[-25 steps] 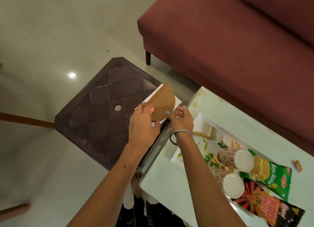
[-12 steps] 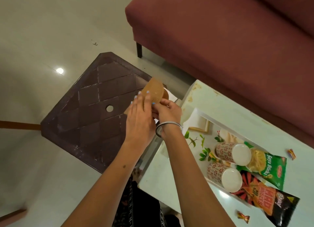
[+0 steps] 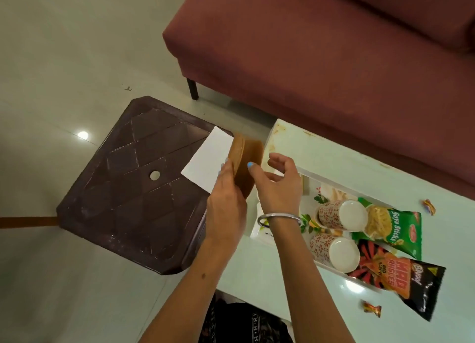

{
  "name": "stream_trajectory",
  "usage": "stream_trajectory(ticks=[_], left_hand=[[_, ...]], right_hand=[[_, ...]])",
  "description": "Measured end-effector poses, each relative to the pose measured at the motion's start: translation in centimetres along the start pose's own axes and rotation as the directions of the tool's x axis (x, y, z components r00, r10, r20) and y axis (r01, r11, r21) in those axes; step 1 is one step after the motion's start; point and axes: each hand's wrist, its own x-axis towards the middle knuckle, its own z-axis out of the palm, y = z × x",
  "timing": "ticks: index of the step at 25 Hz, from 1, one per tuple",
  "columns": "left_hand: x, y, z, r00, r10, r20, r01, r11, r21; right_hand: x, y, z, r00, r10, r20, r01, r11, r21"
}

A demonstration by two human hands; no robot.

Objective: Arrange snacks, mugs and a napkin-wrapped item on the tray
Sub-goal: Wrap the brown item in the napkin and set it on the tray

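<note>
1. Napkin (image 3: 208, 160), a white square, lies on the dark brown stool (image 3: 133, 188) at the middle of the frame, its near corner hidden behind the hands.
2. Above it, a folded brown flatbread (image 3: 246, 160) is held on edge; the left hand (image 3: 226, 211) grips it, fingers curled round the far side and the thumb on the near face.
3. The right hand (image 3: 279, 185), a bangle at its wrist, hovers just beside the flatbread with fingers spread and holding nothing.
4. On the pale bench (image 3: 334, 160) at the right, the tray (image 3: 257, 229) already carries two patterned mugs (image 3: 341, 215) lying on their sides, a green snack packet (image 3: 395, 227) and a black and orange packet (image 3: 401, 283) that overhangs the tray's lower edge.
5. Two small wrapped sweets (image 3: 429, 206) lie loose on the bench, well apart from each other.
6. My reading: the wrapping step is in hand, with snacks and mugs placed and the wrapped item still to be made.
7. The next move likely calls for laying the flatbread flat on the napkin, folding the paper's corners over it with both hands, then carrying the bundle to the bare upper end of the tray.
</note>
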Motion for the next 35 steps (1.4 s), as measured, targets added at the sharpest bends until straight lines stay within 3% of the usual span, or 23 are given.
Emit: stream_trajectory(ticks=[3,6,9,15,26,29,32,35], left_hand=[[-1.7,0.5,2.5,0.996,0.067,0.057,-0.061,0.993,-0.105],[-2.9,0.1,5.6,0.957,0.059,0.286,-0.013,0.987,-0.160],[-3.1,-1.1,8.7,0.879,0.014,0.476,0.028,0.996,-0.081],[-2.7,-2.9,13.2,0.820,-0.148,0.552,0.149,0.988,0.044],[-2.5,-3.3,14.3,0.826,-0.193,0.529,0.198,0.979,0.049],[-1.7,-3.0,12.5,0.840,-0.209,0.501,0.224,0.974,0.031],[-0.7,-3.6,8.3,0.874,-0.293,0.387,0.329,0.944,-0.028],[0.8,-3.9,3.1,0.977,-0.198,0.080,0.205,0.975,-0.085]], right_hand=[[0.2,2.7,-3.0,0.991,0.112,0.075,-0.110,0.994,-0.028],[0.7,6.4,-6.1,0.991,0.135,0.017,-0.133,0.989,-0.071],[1.5,10.0,-8.2,0.980,0.198,0.002,-0.196,0.973,-0.123],[3.7,14.8,-8.6,0.972,0.205,0.116,-0.164,0.942,-0.293],[4.8,16.1,-7.4,0.959,0.279,0.055,-0.252,0.923,-0.291],[4.4,14.5,-7.2,0.976,0.199,-0.088,-0.217,0.914,-0.343],[3.9,11.5,-5.8,0.978,0.099,-0.185,-0.136,0.970,-0.202],[3.8,8.5,-2.5,0.988,0.154,-0.024,-0.156,0.981,-0.113]])
